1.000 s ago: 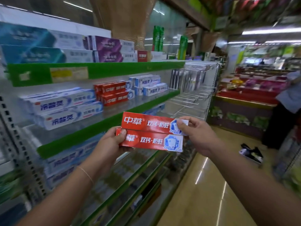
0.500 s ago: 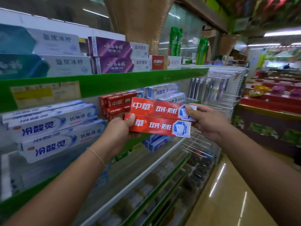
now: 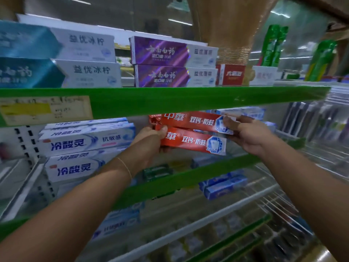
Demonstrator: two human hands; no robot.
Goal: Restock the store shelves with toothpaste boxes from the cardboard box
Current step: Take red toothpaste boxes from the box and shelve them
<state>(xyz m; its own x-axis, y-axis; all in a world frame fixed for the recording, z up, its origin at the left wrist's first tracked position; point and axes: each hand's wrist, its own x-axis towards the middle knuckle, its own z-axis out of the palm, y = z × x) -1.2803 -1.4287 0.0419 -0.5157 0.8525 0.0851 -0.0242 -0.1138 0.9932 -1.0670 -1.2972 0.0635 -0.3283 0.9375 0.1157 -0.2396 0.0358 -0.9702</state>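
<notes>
1. We hold two red toothpaste boxes [image 3: 190, 132], one stacked on the other, just under the green shelf edge [image 3: 170, 100] and above the lower green edge [image 3: 188, 179].
2. Our left hand [image 3: 151, 140] grips their left ends; our right hand [image 3: 247, 135] pinches their right ends, fingers curled.
3. White and blue boxes [image 3: 85, 148] sit just to the left.
4. The red boxes read "双钙·防蛀" and "50%".
5. They are long, smooth card. Purple boxes [image 3: 170, 61] sit on the shelf above.
</notes>
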